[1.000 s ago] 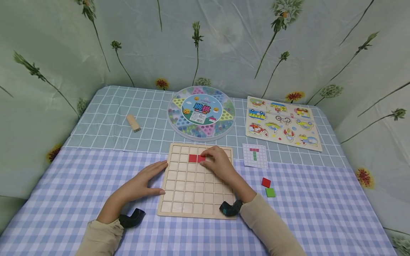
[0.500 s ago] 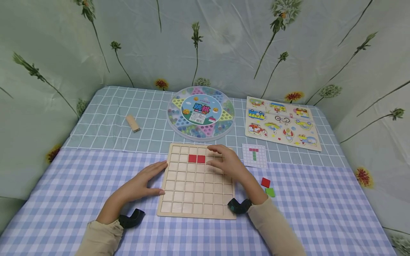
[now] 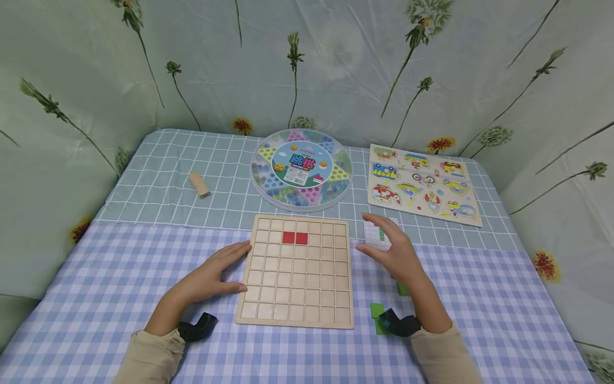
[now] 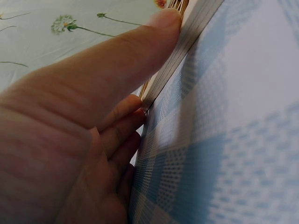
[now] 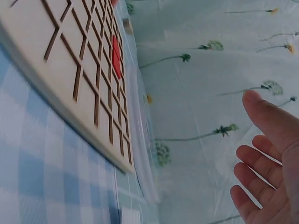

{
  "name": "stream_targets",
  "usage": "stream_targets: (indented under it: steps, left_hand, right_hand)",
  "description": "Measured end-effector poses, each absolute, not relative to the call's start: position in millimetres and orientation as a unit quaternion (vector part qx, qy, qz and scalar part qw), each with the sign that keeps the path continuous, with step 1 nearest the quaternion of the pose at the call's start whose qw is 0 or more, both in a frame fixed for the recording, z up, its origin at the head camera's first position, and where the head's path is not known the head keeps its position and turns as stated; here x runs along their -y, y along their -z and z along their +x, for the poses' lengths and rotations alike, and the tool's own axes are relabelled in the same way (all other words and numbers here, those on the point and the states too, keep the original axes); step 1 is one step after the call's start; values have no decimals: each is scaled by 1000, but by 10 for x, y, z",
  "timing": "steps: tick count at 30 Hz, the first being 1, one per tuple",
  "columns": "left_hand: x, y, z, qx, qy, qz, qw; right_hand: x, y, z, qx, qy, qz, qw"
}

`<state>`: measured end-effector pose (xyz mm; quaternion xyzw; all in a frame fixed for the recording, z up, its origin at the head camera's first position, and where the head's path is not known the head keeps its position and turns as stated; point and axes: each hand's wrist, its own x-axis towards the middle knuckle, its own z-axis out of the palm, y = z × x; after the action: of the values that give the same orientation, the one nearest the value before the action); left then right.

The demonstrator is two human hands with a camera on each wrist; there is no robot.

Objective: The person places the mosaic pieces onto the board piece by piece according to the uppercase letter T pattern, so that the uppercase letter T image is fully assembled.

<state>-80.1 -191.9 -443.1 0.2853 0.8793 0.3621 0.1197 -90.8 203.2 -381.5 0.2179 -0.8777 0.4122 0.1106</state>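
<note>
A wooden grid board [image 3: 297,282] lies flat with two red square tiles [image 3: 295,238] side by side in its upper rows. My left hand [image 3: 208,276] rests at the board's left side, fingertips and thumb touching its edge. The left wrist view shows that thumb against the board's rim [image 4: 170,58]. My right hand [image 3: 398,256] hovers right of the board with fingers apart and holds nothing; it partly covers a white pattern card [image 3: 370,234]. Green tiles [image 3: 377,310] lie by the right wrist, partly hidden by the wrist camera. Another green tile [image 3: 402,289] peeks out beside the forearm.
Behind the board sits a round, clear-lidded game box [image 3: 302,194]. A wooden picture puzzle [image 3: 408,205] lies at the back right, and a small wooden block [image 3: 199,185] at the back left. The checked cloth [image 3: 288,357] covers the front of the table.
The right hand has let go of the second red tile, leaving it next to the first. It has moved right, off the board to the card. The left hand has stayed put.
</note>
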Motion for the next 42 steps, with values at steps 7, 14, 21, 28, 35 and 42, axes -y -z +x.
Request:
stream_targets:
  steps: [7,14,21,28,35,42]
  left_hand:
    - [1912,4422,-802,-880,-360,285,119]
    - [1918,4423,-796,-880,-362,284,120]
    - [1916,4422,-792,-880,-362,282,121]
    - [1916,4412,-797,-881,-362,280,122]
    - [1914,4410,-800,-880,-362,282,121]
    - [1911,4416,-799,-880,-363,282,122]
  right_hand:
    - [-2296,3861,-726,908,-370,157,119]
    - [-2458,3981,-592,918,-360,125,113]
    - [-2588,4174,-539,921,-362,109,96]
    - [-2740,4454,-530,933,-344,92,51]
    - [-2662,4279,-441,935,-351,52,-5]
    - [-2689,4306,-398,944,-327,32,-33]
